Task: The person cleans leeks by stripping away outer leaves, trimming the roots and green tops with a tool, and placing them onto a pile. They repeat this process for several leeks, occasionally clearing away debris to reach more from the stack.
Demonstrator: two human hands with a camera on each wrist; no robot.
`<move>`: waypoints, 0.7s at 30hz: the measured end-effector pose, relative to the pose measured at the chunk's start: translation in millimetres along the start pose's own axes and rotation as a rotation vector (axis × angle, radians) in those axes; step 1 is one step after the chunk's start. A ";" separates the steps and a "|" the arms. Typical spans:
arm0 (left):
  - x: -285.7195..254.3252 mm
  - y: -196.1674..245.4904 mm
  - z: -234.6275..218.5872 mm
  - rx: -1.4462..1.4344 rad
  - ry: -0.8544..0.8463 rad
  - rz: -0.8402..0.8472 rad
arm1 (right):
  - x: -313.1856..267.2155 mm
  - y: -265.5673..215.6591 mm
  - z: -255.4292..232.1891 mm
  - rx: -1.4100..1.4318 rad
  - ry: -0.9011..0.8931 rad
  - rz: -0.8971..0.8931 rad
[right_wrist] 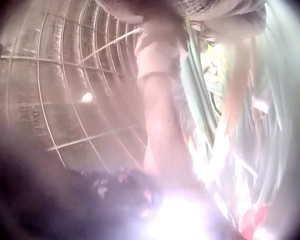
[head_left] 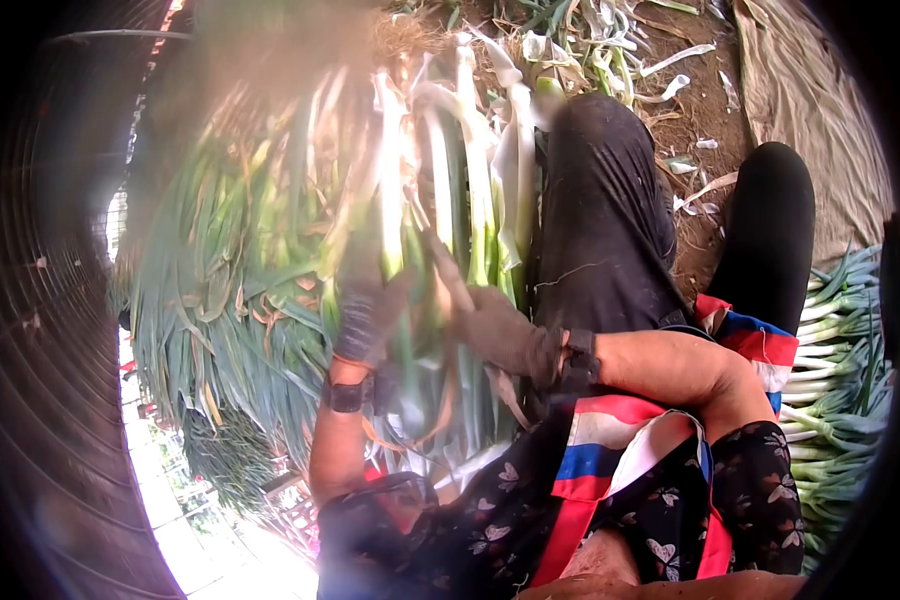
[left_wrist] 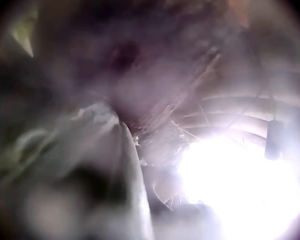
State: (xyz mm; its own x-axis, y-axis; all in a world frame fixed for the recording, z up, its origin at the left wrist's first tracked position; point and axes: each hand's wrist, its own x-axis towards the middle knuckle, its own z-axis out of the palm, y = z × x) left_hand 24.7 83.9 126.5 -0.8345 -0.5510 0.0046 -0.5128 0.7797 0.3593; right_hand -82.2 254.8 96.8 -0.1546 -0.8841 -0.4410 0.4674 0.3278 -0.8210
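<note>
Both gloved hands, left hand [head_left: 370, 310] and right hand [head_left: 505, 335], clutch the bundle of leeks [head_left: 420, 230] propped against my knee [head_left: 600, 170]; I judge it heavy, floppy-leaved, slippery, best gripped round its firm pale stalks.
</note>
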 end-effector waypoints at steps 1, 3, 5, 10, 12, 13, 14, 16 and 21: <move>-4.4 14.4 -1.5 0.107 -0.004 0.047 | 5.7 -4.4 -3.5 -0.004 0.009 -0.009; -11.8 13.6 3.3 0.139 -0.017 0.073 | 20.1 -10.3 -11.2 -0.010 0.035 -0.041; -18.6 19.3 11.7 0.042 -0.011 -0.026 | 35.5 -7.7 -17.9 -0.014 0.040 -0.004; -3.7 27.8 -0.7 -0.207 -0.074 -0.332 | 7.1 0.5 -13.5 -0.063 0.004 -0.060; -0.2 -6.9 -0.2 -0.134 -0.019 -0.049 | -9.0 6.2 -3.1 -0.050 -0.053 0.018; 3.9 -17.2 -2.6 -0.092 0.016 0.089 | -13.9 9.3 3.2 -0.009 -0.077 0.077; 3.5 -22.7 -1.4 -0.317 -0.002 -0.087 | -16.3 10.3 7.4 0.030 -0.103 0.132; 9.1 -5.8 -7.2 -0.812 0.027 -0.455 | -16.9 -1.5 4.7 0.024 -0.113 0.103; -4.4 -6.1 11.1 -0.340 -0.044 -0.140 | 8.6 6.6 -5.3 -0.052 0.028 -0.020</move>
State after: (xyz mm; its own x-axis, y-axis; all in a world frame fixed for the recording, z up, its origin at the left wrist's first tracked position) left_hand 29.3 84.9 113.9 -0.7727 -0.6262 -0.1041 -0.5326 0.5503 0.6430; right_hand -85.1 251.1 85.7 -0.1885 -0.8810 -0.4339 0.4187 0.3276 -0.8470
